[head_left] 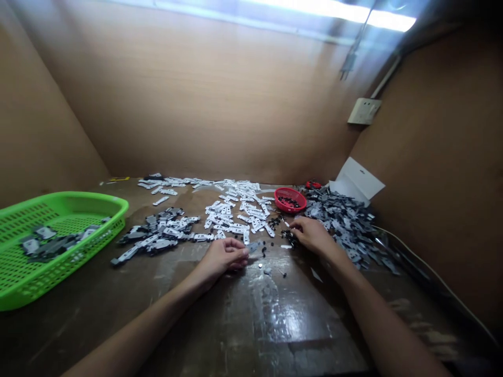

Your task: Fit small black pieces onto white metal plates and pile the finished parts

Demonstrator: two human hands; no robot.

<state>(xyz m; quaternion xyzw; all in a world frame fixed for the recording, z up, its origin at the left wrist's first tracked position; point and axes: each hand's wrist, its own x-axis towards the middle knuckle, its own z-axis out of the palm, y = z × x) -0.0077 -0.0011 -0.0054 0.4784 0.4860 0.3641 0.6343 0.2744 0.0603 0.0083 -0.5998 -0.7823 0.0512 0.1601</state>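
My left hand (225,255) rests on the dark worktable (251,319), fingers curled round a small grey and white flat part (253,246) that sticks out at the fingertips. My right hand (312,234) lies further right, fingers bent down onto a small heap of tiny black pieces (290,237); what it pinches is too small to make out. Between the hands lie a few loose black bits and a small pin (281,272).
White flat parts (239,209) lie spread behind the hands, assembled grey and white ones (157,235) to the left, grey parts (346,220) at the right. A red bowl (290,199) holds black pieces. A green basket (55,241) stands far left. Brown walls enclose the table.
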